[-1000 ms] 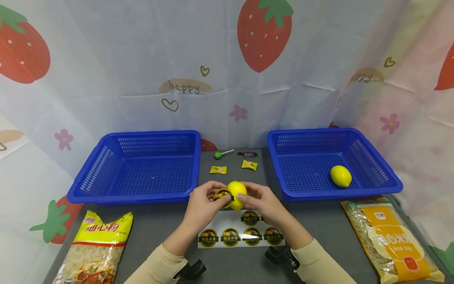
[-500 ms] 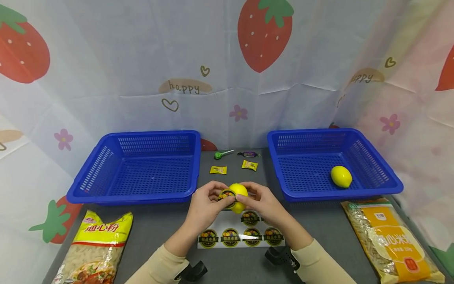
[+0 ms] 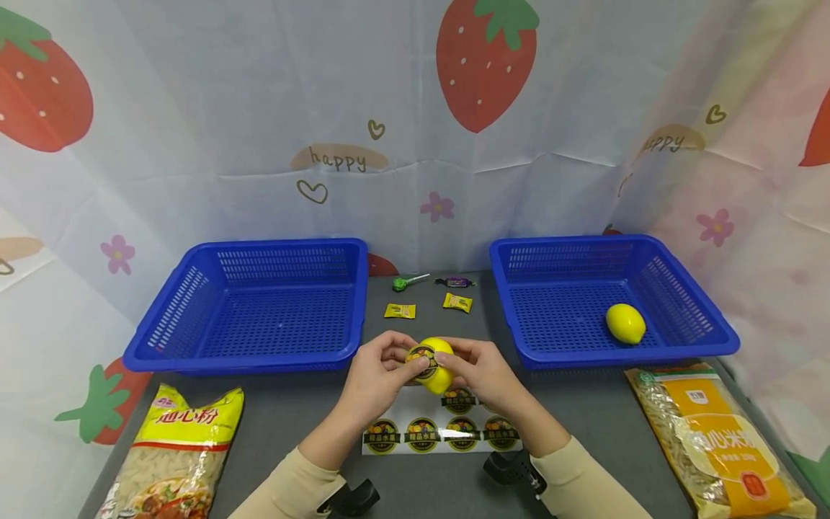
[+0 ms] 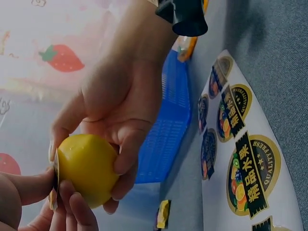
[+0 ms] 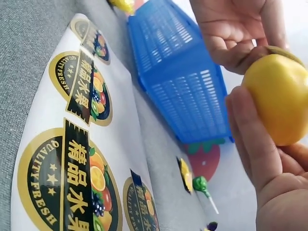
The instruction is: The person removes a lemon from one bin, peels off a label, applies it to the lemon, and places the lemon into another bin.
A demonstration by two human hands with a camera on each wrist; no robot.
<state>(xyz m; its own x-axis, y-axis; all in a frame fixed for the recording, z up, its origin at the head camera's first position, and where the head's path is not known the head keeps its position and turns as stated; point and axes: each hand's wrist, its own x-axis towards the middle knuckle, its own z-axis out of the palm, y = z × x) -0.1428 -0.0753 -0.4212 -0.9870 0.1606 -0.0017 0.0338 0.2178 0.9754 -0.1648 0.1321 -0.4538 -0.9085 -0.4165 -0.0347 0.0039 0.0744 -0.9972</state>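
Both hands hold a yellow lemon (image 3: 437, 375) just above a white sticker sheet (image 3: 441, 432) on the grey table. My left hand (image 3: 402, 358) grips the lemon's left side, its thumb pressing a round black and yellow sticker (image 3: 421, 360) against the peel. My right hand (image 3: 455, 360) curls round the right side of the lemon (image 4: 86, 168). In the right wrist view the lemon (image 5: 281, 98) sits between both hands, over the sheet (image 5: 72, 144) of fruit labels. A second lemon (image 3: 625, 323) lies in the right blue basket (image 3: 616, 358).
A left blue basket (image 3: 240, 364) stands with nothing in it. Between the baskets lie a green lollipop (image 3: 402, 282), a purple candy (image 3: 456, 282) and two yellow sachets (image 3: 398, 311). Pasta bags lie at the front left (image 3: 175, 454) and front right (image 3: 713, 440).
The sticker has gone from beside the lemon's left edge onto its peel under the left thumb. Both hands and the lemon shifted slightly right.
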